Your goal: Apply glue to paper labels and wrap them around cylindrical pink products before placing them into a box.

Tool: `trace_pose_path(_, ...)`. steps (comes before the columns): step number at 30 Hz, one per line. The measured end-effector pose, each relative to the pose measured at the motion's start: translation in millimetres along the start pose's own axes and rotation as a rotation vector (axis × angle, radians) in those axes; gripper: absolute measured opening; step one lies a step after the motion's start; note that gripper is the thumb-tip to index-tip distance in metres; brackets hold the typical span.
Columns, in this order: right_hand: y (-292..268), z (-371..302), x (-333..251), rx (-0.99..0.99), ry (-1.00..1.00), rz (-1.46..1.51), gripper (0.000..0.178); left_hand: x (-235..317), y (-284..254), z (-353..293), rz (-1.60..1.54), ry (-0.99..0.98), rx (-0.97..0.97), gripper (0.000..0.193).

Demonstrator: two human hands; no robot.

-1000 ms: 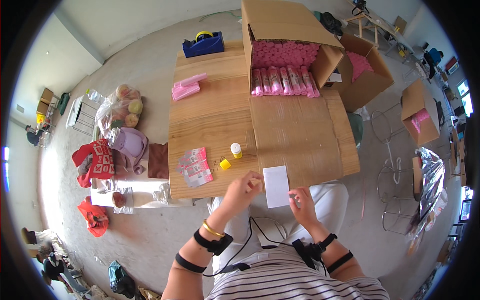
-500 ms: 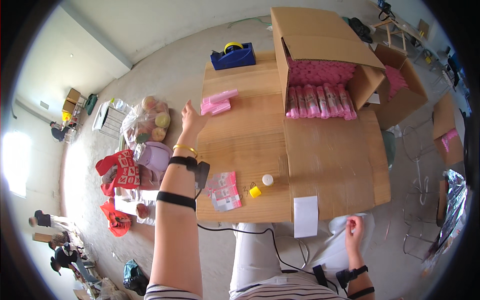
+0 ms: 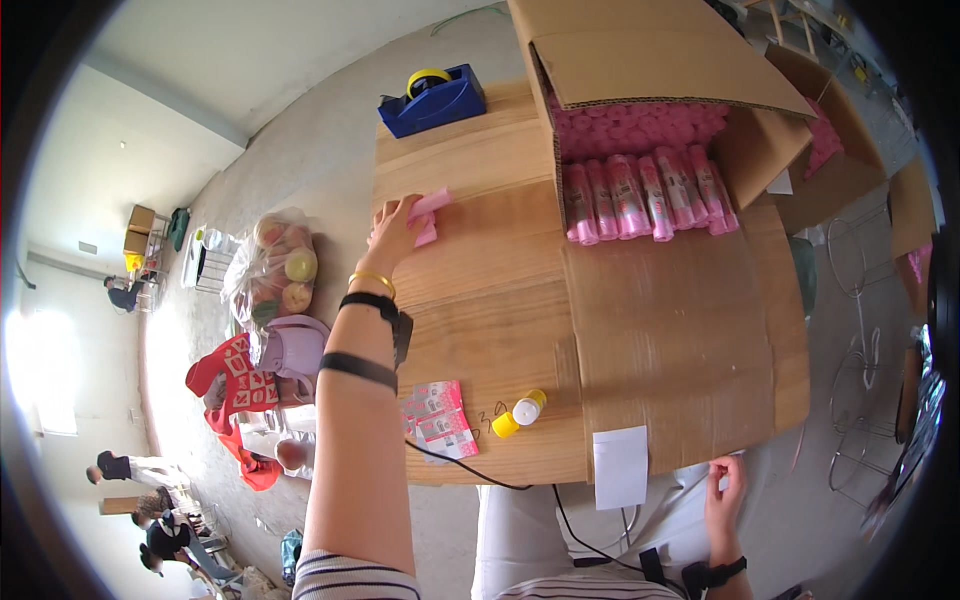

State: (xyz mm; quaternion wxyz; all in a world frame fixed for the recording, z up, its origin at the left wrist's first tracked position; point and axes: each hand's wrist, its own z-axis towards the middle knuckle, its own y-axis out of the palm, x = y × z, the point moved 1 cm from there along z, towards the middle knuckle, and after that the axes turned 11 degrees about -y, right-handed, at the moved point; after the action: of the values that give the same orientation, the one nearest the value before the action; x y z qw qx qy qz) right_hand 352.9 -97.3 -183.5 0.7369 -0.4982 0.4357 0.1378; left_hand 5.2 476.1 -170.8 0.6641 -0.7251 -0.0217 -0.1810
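My left hand (image 3: 395, 230) is stretched out to the far left of the wooden table (image 3: 480, 320). Its fingers are curled around the near end of the small pink tubes (image 3: 432, 203) lying there, and the hand hides part of them. Beside my lap, under the table's front right edge, my right hand (image 3: 728, 490) hangs with loosely bent fingers and nothing visible in it. Pink-and-grey printed cards (image 3: 440, 415) lie near the front left edge. Next to them are a small yellow block-like piece (image 3: 506, 425) and a small white-topped yellow container (image 3: 530, 406).
A large cardboard box (image 3: 660, 60) packed with pink tubes (image 3: 645, 195) opens toward me at the back right. A blue tape dispenser (image 3: 435, 105) stands at the far left corner. White paper (image 3: 621, 468) overhangs the front edge. Bagged fruit (image 3: 280, 265) and a lilac pot (image 3: 298, 345) sit left of the table.
My left hand has moved from beside the pink tubes onto them, and its fingers have curled. The whole view has shifted slightly. My right hand stays by my lap.
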Motion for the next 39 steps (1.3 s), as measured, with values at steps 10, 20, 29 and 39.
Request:
trace_pose_path(10, -6, 0, -6, -0.025, -0.024, 0.019, 0.004, 80, 24, -163, -0.064, -0.113, 0.061, 0.036)
trace_pose_path(20, -11, -12, -5, 0.043, -0.125, 0.132, 0.005, 87, -40, -214, -0.593, -0.222, -0.019, 0.028)
trace_pose_path(29, -36, 19, -111, 0.038, -0.32, 0.41, 0.011, 175, -93, -386, -1.603, -0.059, -0.497, 0.033)
trace_pose_path(39, -78, 2, -262, -0.266, -0.588, 0.854, 0.024, 214, -120, -474, -1.468, 0.278, -0.635, 0.043)
